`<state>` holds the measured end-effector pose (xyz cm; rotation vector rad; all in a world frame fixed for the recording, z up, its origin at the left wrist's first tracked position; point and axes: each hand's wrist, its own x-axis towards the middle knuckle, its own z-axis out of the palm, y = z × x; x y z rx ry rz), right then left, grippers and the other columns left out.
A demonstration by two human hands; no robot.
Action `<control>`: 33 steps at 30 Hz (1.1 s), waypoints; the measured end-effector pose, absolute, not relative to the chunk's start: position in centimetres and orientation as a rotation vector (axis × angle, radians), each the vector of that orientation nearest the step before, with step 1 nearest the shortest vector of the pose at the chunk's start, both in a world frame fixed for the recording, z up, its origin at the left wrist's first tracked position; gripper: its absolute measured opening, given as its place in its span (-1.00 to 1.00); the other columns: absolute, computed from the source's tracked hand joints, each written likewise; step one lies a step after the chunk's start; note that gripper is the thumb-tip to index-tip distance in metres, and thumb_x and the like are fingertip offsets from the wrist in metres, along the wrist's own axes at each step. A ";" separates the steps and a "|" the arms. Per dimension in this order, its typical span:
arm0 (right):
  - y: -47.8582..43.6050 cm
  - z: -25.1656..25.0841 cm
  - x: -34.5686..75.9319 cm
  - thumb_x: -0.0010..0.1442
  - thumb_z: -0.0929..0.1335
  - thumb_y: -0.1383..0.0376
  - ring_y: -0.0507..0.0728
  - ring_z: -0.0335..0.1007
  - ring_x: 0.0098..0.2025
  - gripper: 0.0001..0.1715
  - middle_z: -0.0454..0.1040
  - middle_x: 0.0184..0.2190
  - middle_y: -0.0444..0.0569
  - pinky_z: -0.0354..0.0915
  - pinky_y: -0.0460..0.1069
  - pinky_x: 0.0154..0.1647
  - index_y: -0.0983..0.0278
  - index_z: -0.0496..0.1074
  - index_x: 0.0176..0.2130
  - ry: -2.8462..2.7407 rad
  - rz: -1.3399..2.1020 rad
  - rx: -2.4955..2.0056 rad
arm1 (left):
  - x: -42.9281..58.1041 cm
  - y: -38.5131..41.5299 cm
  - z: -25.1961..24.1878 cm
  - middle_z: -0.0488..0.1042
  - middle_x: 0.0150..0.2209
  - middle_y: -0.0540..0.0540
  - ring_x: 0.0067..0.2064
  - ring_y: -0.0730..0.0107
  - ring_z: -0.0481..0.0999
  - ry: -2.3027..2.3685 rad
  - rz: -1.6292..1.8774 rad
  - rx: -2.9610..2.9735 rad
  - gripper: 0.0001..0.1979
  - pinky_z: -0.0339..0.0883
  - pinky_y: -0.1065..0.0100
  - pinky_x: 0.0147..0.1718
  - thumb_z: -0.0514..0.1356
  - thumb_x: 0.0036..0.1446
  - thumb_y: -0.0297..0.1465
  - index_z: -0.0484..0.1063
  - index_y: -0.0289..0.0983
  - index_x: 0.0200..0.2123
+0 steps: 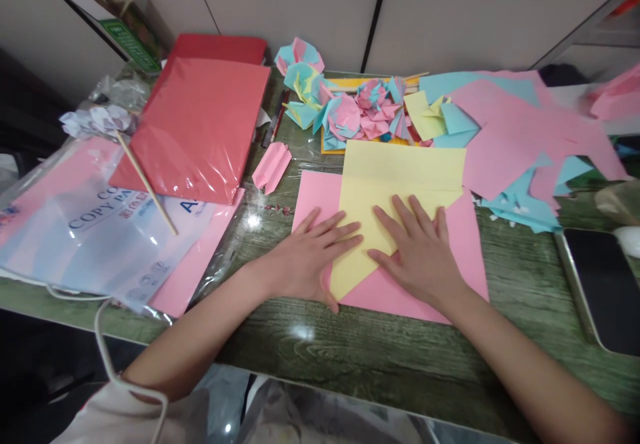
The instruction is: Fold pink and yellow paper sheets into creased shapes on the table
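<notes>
A yellow sheet of paper (400, 171), folded along a slanting lower edge, lies on top of a pink sheet (470, 251) on the table. My left hand (320, 251) is spread flat across the left side, its fingertips on the yellow paper and the palm over the pink. On the right, my right hand (420, 244) presses down with fingers spread, touching the yellow paper near its diagonal fold. Both hands are open and grip nothing. Part of the fold is covered by the right hand.
Folded paper flowers (345, 114) and pink and blue sheets (510, 117) lie along the back. To the left are a red paper pack (200, 124), a copy paper pack (115, 231) and a wooden stick (145, 181). A phone (605, 284) sits at the right; a white cable (107, 351) hangs at the front left.
</notes>
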<state>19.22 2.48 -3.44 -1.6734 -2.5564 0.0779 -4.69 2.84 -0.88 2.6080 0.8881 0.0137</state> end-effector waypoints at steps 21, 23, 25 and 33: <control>2.3 -3.0 19.0 0.18 0.15 -0.11 0.31 -0.34 0.35 -0.26 -0.04 0.31 0.04 -0.39 0.39 0.25 0.14 0.08 0.24 -2.538 0.019 -1.621 | -4.7 2.9 -0.9 -0.14 0.34 -0.14 0.34 0.04 -0.33 0.886 -0.026 2.565 0.04 -0.55 -0.03 0.23 0.10 -0.15 0.21 -0.13 -0.20 0.29; 2.2 -3.0 19.0 0.20 0.16 -0.08 0.27 -0.32 0.35 -0.29 -0.01 0.30 0.04 -0.42 0.39 0.25 0.16 0.09 0.23 -2.552 0.012 -1.573 | -4.7 2.9 -0.9 -0.14 0.34 -0.14 0.34 0.04 -0.33 0.887 -0.028 2.567 0.06 -0.55 -0.03 0.23 0.09 -0.17 0.23 -0.13 -0.20 0.29; 2.1 -3.0 19.0 0.21 0.15 -0.06 0.25 -0.28 0.35 -0.31 0.03 0.29 0.04 -0.42 0.38 0.26 0.18 0.10 0.22 -2.574 0.022 -1.526 | -4.7 2.9 -0.9 -0.15 0.34 -0.14 0.34 0.04 -0.33 0.888 -0.021 2.567 0.08 -0.55 -0.03 0.23 0.08 -0.20 0.25 -0.12 -0.19 0.29; 2.1 -3.1 19.0 0.20 0.15 -0.09 0.27 -0.22 0.34 -0.31 0.06 0.28 0.00 -0.36 0.40 0.25 0.15 0.13 0.21 -2.618 0.055 -1.471 | -4.7 2.9 -1.1 -0.16 0.34 -0.17 0.34 0.03 -0.32 0.881 -0.012 2.561 0.05 -0.54 -0.04 0.23 0.10 -0.18 0.22 -0.09 -0.21 0.29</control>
